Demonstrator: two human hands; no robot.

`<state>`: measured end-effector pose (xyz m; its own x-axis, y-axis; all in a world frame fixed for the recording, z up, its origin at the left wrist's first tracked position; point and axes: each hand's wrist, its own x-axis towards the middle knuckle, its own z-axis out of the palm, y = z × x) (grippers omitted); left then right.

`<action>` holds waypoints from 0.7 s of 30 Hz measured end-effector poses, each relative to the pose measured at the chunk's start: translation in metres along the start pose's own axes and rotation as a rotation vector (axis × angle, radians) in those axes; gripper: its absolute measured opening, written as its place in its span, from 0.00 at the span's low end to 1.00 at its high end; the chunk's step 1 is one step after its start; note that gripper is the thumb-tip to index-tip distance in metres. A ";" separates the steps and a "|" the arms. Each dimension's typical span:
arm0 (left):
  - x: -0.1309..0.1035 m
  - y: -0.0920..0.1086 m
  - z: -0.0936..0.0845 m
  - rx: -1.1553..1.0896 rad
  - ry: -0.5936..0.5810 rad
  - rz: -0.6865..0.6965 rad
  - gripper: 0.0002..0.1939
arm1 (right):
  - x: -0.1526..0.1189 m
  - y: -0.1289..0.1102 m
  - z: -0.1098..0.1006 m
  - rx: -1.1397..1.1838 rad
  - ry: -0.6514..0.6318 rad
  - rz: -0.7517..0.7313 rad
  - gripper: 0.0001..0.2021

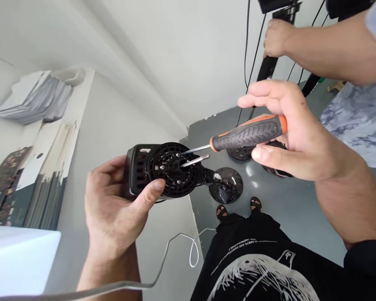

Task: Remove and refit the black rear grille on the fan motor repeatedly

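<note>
My left hand (119, 205) is wrapped round a black fan motor housing (138, 167), its thumb on the round slotted face. A metal shaft (196, 161) sticks out from the middle of that face, with several screws around it. In my right hand (297, 133) is a screwdriver (247, 133) with a black and orange handle; the handle rests between thumb and palm, and some fingers are raised off it. The screwdriver's tip meets a screw (178, 155) near the top of the round face.
A round black base (226, 185) stands on the grey floor (269, 200) below the housing. Another person's arm (326, 46) reaches to a black stand at the upper right. A white cable (163, 259) crosses the lower part. Papers (37, 98) lie at the left.
</note>
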<state>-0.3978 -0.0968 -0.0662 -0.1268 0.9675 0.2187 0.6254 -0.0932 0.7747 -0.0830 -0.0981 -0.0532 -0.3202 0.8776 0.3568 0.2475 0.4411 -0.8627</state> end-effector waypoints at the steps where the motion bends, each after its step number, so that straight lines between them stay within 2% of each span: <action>1: 0.000 0.000 0.000 0.001 0.005 -0.021 0.35 | 0.000 0.001 0.002 -0.016 0.042 -0.027 0.26; 3: 0.000 0.002 -0.001 0.013 0.028 -0.076 0.39 | 0.001 0.003 0.006 -0.111 0.204 -0.047 0.16; 5: 0.000 0.003 -0.001 0.017 0.038 -0.104 0.41 | 0.000 0.006 0.008 -0.168 0.282 0.016 0.16; 7: 0.000 0.006 0.000 0.016 0.028 -0.128 0.42 | -0.001 0.008 0.007 -0.121 0.215 0.075 0.19; 10: 0.001 0.010 0.002 0.033 0.029 -0.158 0.44 | -0.003 0.006 0.005 -0.030 0.077 0.037 0.27; 11: 0.001 0.012 0.003 0.040 0.032 -0.168 0.45 | -0.002 0.005 0.005 -0.042 0.082 0.016 0.25; 13: 0.001 0.014 0.004 0.046 0.030 -0.180 0.46 | -0.001 0.002 0.006 -0.132 0.173 0.025 0.15; 15: 0.001 0.016 0.004 0.054 0.024 -0.186 0.45 | 0.000 0.000 0.006 -0.199 0.253 0.093 0.16; 17: 0.000 0.016 0.004 0.068 0.016 -0.185 0.45 | -0.001 0.000 0.005 -0.155 0.208 0.147 0.21; 19: 0.000 0.016 0.003 0.073 0.001 -0.182 0.46 | -0.002 0.001 0.004 -0.053 0.089 0.096 0.29; 21: 0.000 0.014 0.002 0.064 -0.010 -0.182 0.45 | -0.002 0.001 0.006 0.002 0.074 0.003 0.28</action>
<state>-0.3873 -0.0979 -0.0568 -0.2349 0.9693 0.0729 0.6406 0.0979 0.7616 -0.0879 -0.1001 -0.0572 -0.2514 0.8904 0.3795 0.2463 0.4380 -0.8646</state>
